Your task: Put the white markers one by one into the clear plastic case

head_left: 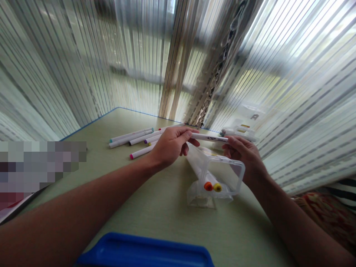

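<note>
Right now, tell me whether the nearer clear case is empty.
Not empty: an orange cap and a yellow cap show inside the case.

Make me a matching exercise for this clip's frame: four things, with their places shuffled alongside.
1. Dark-printed marker
2. Blue tray
3. Orange-ended marker
4. Pink-ended marker

A. Inside the clear case
B. Lying on the table
C. Held by left hand and right hand
D. At the picture's bottom edge

Pairs: 1-C, 2-D, 3-A, 4-B

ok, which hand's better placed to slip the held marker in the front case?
Likely the right hand, gripping the marker near the mouth of the front case; the left hand holds it farther off.
</note>
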The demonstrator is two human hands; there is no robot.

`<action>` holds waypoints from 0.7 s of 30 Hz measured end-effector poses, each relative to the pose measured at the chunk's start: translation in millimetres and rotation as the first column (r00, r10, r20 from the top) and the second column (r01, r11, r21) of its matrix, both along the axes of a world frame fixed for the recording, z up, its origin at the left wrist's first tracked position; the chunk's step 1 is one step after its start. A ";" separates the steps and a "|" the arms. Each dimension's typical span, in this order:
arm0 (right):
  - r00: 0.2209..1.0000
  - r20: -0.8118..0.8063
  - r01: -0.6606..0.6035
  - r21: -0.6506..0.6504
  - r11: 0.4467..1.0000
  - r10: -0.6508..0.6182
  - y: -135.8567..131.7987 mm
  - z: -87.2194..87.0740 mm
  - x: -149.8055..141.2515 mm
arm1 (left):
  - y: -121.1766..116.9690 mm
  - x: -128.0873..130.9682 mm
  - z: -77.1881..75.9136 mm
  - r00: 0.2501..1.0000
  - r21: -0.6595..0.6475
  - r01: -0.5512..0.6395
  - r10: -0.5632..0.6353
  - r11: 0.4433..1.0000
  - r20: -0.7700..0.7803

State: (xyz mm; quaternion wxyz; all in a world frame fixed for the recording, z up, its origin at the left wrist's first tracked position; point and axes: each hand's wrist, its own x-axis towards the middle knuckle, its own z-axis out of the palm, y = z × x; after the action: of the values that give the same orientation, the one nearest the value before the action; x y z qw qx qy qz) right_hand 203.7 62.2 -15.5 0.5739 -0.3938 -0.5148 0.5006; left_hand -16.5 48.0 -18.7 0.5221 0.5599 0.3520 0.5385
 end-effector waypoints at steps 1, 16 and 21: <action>1.000 0.006 0.001 0.004 1.000 -0.001 0.0 -0.2 0.1 | -0.1 -0.1 -0.1 1.000 0.006 -0.002 0.002 1.000 -0.004; 1.000 0.016 -0.009 -0.010 1.000 0.009 -2.9 3.0 -2.3 | -3.0 -0.9 0.7 0.984 0.174 -0.060 0.088 0.983 -0.157; 0.999 0.017 -0.042 -0.015 0.999 0.042 -6.0 4.6 -4.2 | -2.1 -2.5 -0.2 0.966 0.209 -0.096 0.142 0.973 -0.218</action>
State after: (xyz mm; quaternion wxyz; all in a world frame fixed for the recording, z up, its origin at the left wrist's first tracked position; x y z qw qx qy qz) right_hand 199.5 56.2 -10.9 0.5558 -0.3914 -0.5244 0.5127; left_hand -18.9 45.9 -18.9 0.3861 0.6454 0.3885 0.5324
